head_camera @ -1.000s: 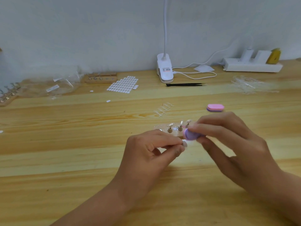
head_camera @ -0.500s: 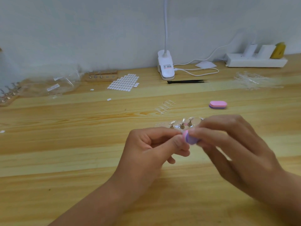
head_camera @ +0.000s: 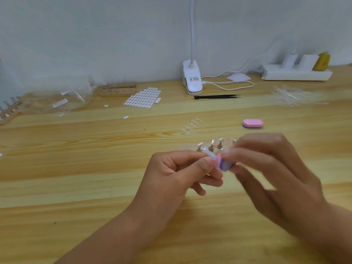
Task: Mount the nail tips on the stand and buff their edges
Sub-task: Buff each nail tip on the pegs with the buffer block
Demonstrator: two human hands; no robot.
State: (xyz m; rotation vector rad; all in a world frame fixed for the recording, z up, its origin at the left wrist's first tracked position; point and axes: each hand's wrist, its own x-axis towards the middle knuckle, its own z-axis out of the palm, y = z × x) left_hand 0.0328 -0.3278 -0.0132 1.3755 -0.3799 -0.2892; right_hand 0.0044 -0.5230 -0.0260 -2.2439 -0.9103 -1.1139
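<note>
Clear nail tip [head_camera: 211,154]: pinched in your left grip [head_camera: 171,174] to steady its edge; your right grip [head_camera: 272,168] pinched the buffer block [head_camera: 224,164] against it, above the counter's [head_camera: 95,168] middle, just front-edge side of the stand [head_camera: 210,148].

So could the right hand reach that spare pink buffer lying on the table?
Probably yes: the pink buffer lies just beyond the right hand with only table between. But that hand pinches a purple buffer, so it would likely set that down first.
</note>
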